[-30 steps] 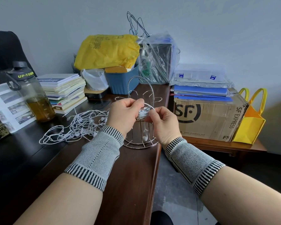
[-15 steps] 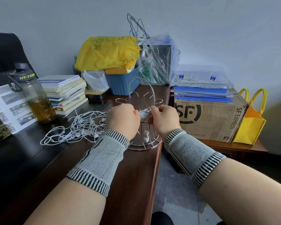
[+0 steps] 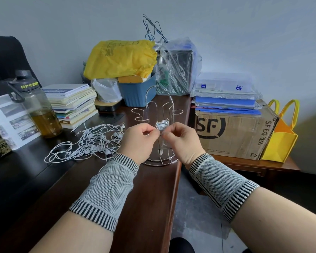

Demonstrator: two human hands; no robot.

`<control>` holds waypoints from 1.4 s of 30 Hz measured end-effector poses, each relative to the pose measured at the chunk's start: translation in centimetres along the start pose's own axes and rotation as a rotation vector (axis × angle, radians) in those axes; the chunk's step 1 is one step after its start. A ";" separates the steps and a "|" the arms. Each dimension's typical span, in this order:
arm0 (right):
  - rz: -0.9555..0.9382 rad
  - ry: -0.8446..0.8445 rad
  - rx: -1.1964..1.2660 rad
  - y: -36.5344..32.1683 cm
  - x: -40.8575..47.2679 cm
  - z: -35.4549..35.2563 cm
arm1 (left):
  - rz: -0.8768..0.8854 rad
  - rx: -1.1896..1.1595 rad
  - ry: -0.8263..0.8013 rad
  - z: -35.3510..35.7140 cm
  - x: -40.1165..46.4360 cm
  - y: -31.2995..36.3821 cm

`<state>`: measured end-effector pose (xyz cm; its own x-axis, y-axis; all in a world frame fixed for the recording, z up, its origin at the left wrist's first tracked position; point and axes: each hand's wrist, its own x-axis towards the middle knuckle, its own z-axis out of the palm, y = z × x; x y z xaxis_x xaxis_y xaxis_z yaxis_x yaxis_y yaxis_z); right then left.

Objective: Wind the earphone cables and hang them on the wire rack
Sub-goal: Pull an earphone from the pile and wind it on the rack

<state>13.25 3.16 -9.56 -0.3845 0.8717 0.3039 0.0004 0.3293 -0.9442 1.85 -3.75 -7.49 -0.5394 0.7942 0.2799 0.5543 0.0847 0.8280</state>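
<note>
- Bottle [image 3: 38,108] and book stack [image 3: 73,105] stand at the desk's left, well apart from the work.
- Loose cables [image 3: 91,141], a tangled white heap on the desk [image 3: 144,198] left of the rack, appear to be waiting their turn for winding.
- Left hand [image 3: 138,141]: fingers curled, tips pinching at the underside of the coil [image 3: 162,125], apparently to steady it.
- The coil, wound tight, sits at a front hook of the rack [image 3: 160,114], between both hands; whether fully hooked cannot be told.
- Right hand [image 3: 182,140]: fingers curled, pinching the cable just below the coil, probably securing the tail end.
- Box [image 3: 233,132] stands right of the desk, uninvolved.
</note>
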 end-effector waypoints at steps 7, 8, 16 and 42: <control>-0.062 -0.063 -0.132 0.1 -0.4 0.1 | -0.122 -0.237 0.063 1.3 -0.1 0.2; -0.062 -0.057 -0.131 0.1 -0.4 0.1 | -0.105 -0.222 0.075 1.4 -0.2 0.3; -0.014 -0.030 0.027 -0.2 -0.8 -0.5 | -0.053 -0.154 0.170 2.9 -0.1 -0.1; 0.137 0.081 -0.030 -0.7 0.0 -3.3 | -0.079 -0.631 0.074 4.9 -0.8 -0.6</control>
<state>16.27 4.15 -8.50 -0.3034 0.9352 0.1828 0.0758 0.2149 -0.9737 5.03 -1.47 -10.63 -0.6183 0.7543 0.2207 0.0435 -0.2475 0.9679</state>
